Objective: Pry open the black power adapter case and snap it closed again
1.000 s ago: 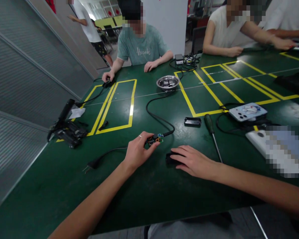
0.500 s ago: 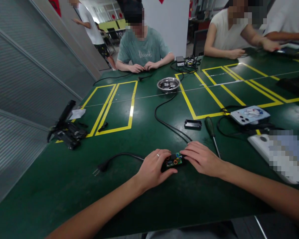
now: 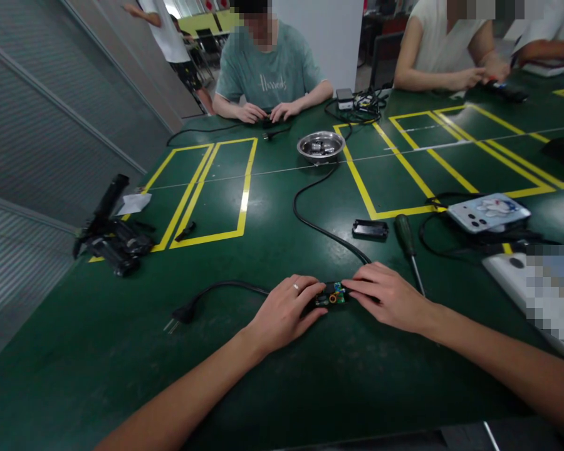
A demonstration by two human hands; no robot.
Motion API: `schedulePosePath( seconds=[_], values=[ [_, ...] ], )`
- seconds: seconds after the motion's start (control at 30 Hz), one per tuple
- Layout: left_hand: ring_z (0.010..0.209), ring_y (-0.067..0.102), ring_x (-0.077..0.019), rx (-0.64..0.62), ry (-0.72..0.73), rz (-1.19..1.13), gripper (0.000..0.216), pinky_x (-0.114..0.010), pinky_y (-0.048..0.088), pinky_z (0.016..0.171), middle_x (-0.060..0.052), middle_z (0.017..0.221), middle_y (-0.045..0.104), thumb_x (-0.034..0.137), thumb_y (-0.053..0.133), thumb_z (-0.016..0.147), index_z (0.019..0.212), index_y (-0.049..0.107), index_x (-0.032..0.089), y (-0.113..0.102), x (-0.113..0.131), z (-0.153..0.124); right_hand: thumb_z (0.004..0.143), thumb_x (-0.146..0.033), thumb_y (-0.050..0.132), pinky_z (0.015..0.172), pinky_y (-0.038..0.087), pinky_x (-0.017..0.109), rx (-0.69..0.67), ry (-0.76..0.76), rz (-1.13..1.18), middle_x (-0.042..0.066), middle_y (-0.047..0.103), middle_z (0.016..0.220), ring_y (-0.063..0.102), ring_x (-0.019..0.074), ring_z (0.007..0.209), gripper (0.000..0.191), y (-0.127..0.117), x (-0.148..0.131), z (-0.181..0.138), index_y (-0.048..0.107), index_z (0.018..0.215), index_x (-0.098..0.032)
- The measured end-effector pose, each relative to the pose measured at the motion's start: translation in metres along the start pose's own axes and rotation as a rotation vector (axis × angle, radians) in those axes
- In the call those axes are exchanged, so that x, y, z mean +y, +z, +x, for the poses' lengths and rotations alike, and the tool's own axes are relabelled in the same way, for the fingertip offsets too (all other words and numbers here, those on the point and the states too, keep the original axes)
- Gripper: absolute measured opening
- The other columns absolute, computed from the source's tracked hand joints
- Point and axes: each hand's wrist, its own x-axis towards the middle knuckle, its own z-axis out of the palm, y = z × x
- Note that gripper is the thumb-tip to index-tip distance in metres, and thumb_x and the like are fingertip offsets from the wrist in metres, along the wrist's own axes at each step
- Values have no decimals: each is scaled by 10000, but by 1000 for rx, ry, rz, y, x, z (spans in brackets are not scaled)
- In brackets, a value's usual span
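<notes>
Between my hands lies an opened power adapter [image 3: 333, 294], its green circuit board and copper-coloured coil facing up. My left hand [image 3: 286, 307], with a ring on one finger, grips its left end between fingers and thumb. The fingers of my right hand [image 3: 388, 297] press together at its right end, where a black cord meets it; their tips partly hide that end. A mains plug [image 3: 183, 313] lies to the left, its cord running under my left hand. Beyond my right hand are a black plastic cover [image 3: 370, 229], hollow side up, and a green-handled screwdriver [image 3: 408, 244].
A metal bowl [image 3: 320, 147] with small metal parts stands farther back. At right are a phone [image 3: 489, 212] and a white device [image 3: 517, 275]. Black gear [image 3: 117, 235] lies at left. People sit across the green table [image 3: 207, 388], one person's hands [image 3: 267, 114] on a small dark object.
The view has tilted down and shifted slightly. My hands keep hold of the adapter, with the left fingers a little closer over the board. The person at right now handles a dark object.
</notes>
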Motion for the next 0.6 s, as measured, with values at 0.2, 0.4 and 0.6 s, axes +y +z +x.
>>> schedulePosePath(
  seconds=[0.2, 0.4, 0.6],
  values=[
    [1039, 567, -244, -12, 8, 6, 320, -435, 502, 881, -102, 1174, 595, 337, 552, 920, 1210, 547, 201, -1, -2, 2, 932, -208, 483, 847, 474, 396, -12, 40, -1, 91, 624, 1028, 548, 202, 931, 288, 3, -2, -2, 606, 1185, -142],
    [1033, 557, -232, -12, -4, 15, 317, -417, 497, 883, -104, 1178, 588, 316, 550, 923, 1214, 561, 190, -2, -1, 0, 929, -195, 488, 808, 473, 380, 5, 26, 18, 84, 623, 969, 549, 188, 886, 219, 5, 2, -4, 636, 1079, -138],
    [1053, 540, -217, -52, -34, 4, 334, -395, 486, 912, -87, 1216, 565, 311, 534, 933, 1251, 543, 209, -2, 0, 0, 939, -201, 480, 809, 470, 365, -15, 44, 10, 74, 614, 978, 535, 179, 898, 250, 6, 2, -8, 646, 1121, -156]
  ],
)
